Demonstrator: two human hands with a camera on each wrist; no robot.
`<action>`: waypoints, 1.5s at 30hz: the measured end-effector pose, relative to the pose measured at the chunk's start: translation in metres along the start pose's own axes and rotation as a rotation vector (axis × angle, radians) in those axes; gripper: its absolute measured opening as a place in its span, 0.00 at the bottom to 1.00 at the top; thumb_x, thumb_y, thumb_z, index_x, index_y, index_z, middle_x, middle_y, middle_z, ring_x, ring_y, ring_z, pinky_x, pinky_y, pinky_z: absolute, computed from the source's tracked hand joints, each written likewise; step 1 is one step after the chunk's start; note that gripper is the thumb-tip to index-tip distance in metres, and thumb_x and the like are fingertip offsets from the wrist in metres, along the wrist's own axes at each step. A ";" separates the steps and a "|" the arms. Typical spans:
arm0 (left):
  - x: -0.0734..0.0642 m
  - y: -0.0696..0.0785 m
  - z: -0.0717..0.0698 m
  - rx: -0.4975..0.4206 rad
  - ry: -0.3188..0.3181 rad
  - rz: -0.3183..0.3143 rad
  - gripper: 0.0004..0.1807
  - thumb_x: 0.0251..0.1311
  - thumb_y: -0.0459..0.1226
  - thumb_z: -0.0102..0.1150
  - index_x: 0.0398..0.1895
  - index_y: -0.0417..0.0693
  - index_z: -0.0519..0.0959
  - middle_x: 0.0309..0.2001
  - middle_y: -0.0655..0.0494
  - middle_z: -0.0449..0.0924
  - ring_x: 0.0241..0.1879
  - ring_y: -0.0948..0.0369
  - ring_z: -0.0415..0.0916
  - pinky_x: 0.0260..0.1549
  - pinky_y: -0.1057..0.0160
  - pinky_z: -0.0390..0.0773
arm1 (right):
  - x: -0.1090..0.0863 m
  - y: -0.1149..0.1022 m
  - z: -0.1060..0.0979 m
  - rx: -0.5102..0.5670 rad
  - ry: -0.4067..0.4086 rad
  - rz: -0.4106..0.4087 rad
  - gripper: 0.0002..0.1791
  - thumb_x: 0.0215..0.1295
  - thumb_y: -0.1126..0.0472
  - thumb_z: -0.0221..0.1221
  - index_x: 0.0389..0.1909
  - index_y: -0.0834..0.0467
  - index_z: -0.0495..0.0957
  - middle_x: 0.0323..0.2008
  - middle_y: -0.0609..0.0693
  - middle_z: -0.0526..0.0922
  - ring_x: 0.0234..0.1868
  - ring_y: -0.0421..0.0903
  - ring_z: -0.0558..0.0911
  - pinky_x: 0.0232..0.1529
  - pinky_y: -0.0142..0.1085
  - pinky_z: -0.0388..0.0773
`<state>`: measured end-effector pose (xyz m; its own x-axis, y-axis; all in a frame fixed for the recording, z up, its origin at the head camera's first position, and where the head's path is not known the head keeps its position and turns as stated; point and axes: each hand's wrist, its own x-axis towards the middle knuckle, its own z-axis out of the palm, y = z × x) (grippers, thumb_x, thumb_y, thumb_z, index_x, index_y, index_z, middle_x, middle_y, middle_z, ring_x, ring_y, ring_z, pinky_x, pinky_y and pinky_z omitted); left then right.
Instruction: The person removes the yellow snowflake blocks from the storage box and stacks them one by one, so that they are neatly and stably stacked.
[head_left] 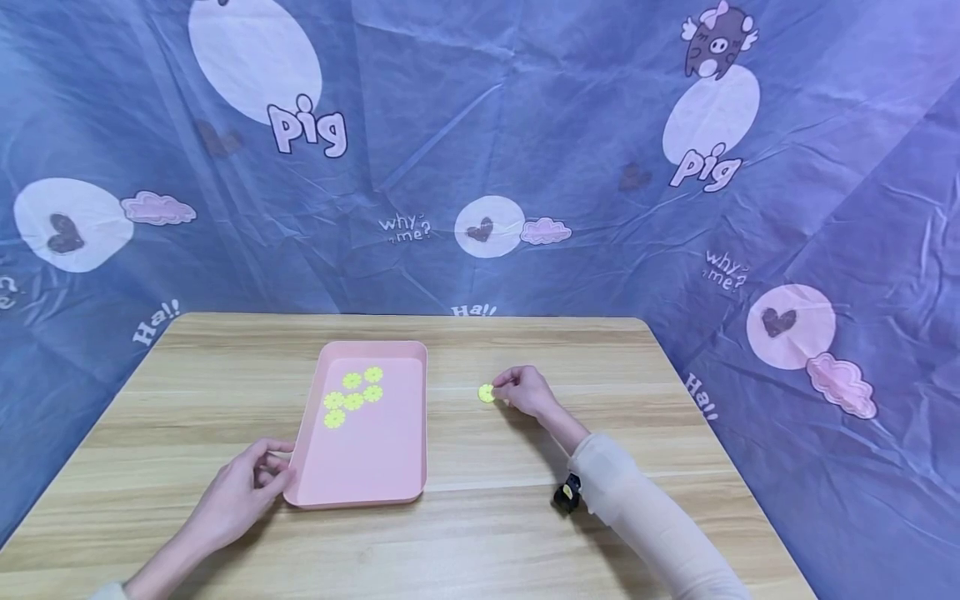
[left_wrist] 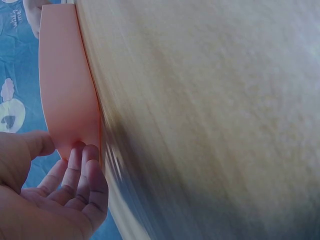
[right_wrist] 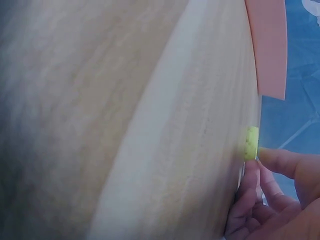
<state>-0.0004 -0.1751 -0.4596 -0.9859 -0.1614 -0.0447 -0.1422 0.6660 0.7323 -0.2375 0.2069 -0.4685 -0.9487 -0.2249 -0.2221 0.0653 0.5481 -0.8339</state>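
Observation:
A pink tray (head_left: 375, 467) lies on the wooden table, with several yellow flower-shaped pieces (head_left: 352, 402) flat in its upper left part. At the tray's lower left side is my left hand (head_left: 242, 492). In the left wrist view its thumb tip is right at the tray's rim and the bent fingers (left_wrist: 72, 175) rest against the outer wall (left_wrist: 70, 85). To the right of the tray, my right hand (head_left: 527, 392) pinches one more yellow flower-shaped piece (head_left: 486, 392) by its edge. That piece appears edge-on, close over the table, in the right wrist view.
The wooden table (head_left: 517, 533) has rounded far corners. Behind it and along both sides hangs a blue printed cloth (head_left: 420, 267). A small black device (head_left: 567, 493) sits at my right wrist, beside the light sleeve (head_left: 637, 508).

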 end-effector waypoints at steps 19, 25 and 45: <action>0.000 -0.001 -0.001 -0.005 0.000 -0.013 0.19 0.69 0.34 0.66 0.59 0.37 0.77 0.41 0.52 0.87 0.29 0.73 0.76 0.32 0.69 0.75 | -0.001 -0.048 0.012 -0.117 -0.133 -0.375 0.14 0.68 0.61 0.68 0.50 0.64 0.85 0.37 0.56 0.88 0.33 0.42 0.81 0.35 0.28 0.77; -0.002 -0.002 0.000 -0.009 0.000 -0.005 0.19 0.68 0.33 0.66 0.59 0.37 0.77 0.40 0.52 0.87 0.29 0.73 0.76 0.32 0.69 0.75 | -0.001 -0.067 0.027 -0.129 -0.193 -0.454 0.15 0.68 0.60 0.68 0.51 0.64 0.85 0.39 0.57 0.88 0.33 0.41 0.80 0.34 0.29 0.77; 0.000 -0.003 0.000 -0.015 -0.001 -0.002 0.20 0.68 0.33 0.66 0.60 0.36 0.77 0.41 0.52 0.87 0.29 0.73 0.76 0.31 0.69 0.75 | 0.016 -0.102 0.086 -0.223 -0.293 -0.572 0.15 0.69 0.59 0.69 0.53 0.60 0.86 0.38 0.52 0.87 0.35 0.40 0.80 0.37 0.26 0.75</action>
<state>0.0004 -0.1766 -0.4618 -0.9857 -0.1618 -0.0469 -0.1428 0.6548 0.7422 -0.2327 0.0785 -0.4306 -0.6903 -0.7202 0.0692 -0.5168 0.4240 -0.7437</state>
